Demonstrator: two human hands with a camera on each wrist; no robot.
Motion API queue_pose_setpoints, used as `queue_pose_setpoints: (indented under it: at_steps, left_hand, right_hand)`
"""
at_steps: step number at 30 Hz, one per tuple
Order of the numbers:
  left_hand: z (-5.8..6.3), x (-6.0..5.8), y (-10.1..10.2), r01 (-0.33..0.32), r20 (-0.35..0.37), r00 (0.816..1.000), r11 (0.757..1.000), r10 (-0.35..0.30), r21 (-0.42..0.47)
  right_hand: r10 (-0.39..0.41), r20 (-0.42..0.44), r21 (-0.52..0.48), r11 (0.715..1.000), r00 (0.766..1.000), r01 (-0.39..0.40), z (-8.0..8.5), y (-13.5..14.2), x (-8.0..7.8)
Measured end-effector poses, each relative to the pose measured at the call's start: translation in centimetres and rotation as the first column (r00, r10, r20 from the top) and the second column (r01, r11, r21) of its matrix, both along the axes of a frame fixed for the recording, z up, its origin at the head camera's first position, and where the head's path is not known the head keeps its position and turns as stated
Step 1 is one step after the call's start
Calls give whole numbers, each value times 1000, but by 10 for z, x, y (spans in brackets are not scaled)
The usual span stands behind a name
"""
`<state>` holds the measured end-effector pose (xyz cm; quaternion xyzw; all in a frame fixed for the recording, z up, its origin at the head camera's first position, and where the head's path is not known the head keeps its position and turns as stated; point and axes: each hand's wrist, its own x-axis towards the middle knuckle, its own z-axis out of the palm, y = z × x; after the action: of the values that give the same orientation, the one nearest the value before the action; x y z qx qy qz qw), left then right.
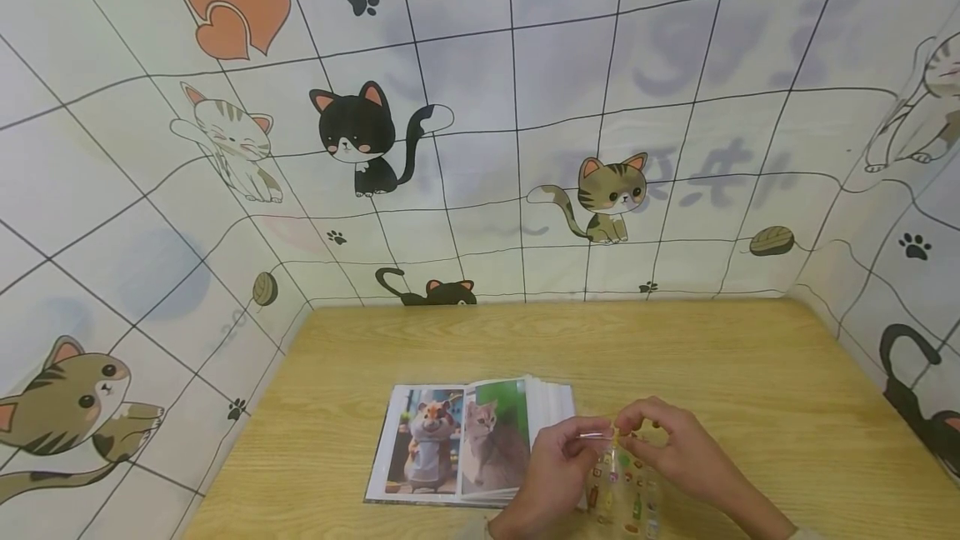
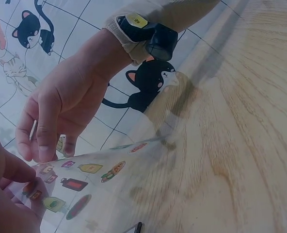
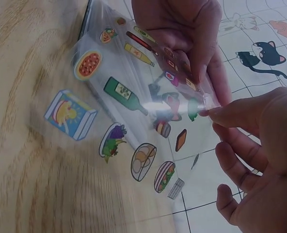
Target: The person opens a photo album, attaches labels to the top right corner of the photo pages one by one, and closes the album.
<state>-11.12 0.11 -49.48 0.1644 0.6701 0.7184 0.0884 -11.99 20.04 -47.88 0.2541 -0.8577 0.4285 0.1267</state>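
Observation:
A clear sticker sheet (image 1: 637, 494) printed with small food and bottle pictures hangs between my two hands over the table. My left hand (image 1: 555, 465) pinches the sheet by its upper edge; its fingers lie behind the clear film in the right wrist view. At the same edge, close to the left fingertips, the thumb and index finger of my right hand (image 3: 264, 141) pinch the sheet, its other fingers loosely bent. Whether a single sticker is lifted there, I cannot tell. An open photo album (image 1: 551, 398) lies left of the sheet, partly covered by my left hand.
The album shows a hamster picture (image 1: 431, 444) and a cat picture (image 1: 495, 440). Everything rests on a wood-grain table (image 1: 450, 336). Walls with a cat-and-grid pattern (image 1: 480, 148) enclose the table at the back and sides.

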Motion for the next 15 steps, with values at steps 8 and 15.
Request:
queue_pose_setpoints:
  at_steps: [8, 15]
  left_hand:
    - [0, -1, 0, -13, -10, 1000, 1000, 13, -22]
    - [1, -1, 0, -19, 6, 1000, 999, 19, -46]
  right_hand:
    - [34, -12, -24, 999, 999, -34, -3, 1, -2]
    - [40, -2, -34, 999, 999, -40, -1, -1, -1]
